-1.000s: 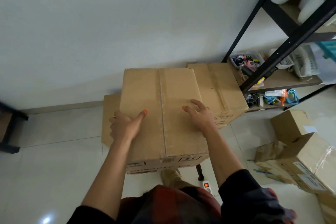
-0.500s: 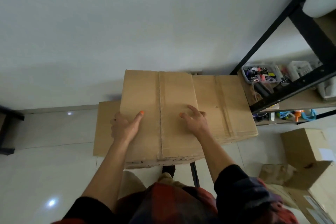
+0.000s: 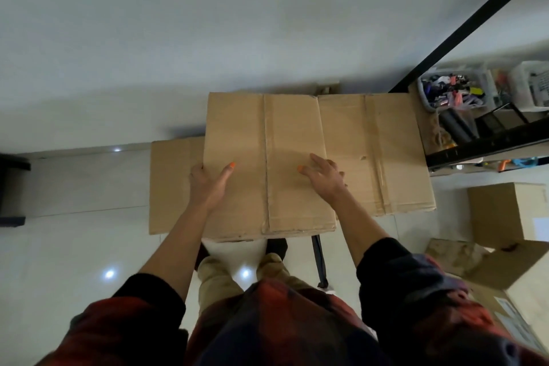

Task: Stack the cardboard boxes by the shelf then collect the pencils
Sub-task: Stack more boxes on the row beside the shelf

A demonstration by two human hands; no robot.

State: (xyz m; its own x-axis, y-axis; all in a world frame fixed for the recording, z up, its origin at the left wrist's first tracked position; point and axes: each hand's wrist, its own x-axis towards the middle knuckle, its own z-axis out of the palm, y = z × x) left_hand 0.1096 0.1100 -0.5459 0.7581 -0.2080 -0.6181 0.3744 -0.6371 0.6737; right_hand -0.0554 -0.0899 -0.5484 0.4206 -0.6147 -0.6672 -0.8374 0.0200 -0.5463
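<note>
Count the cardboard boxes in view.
6, perhaps more out of frame: top box under both hands, one lower left, one beside the shelf, three at right.

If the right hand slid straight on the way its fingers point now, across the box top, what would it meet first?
The right hand lies flat on the top box, fingers pointing up-left toward the taped centre seam. It would likely cross that seam first, then bare cardboard to the far edge by the wall; depth there is unclear.
</note>
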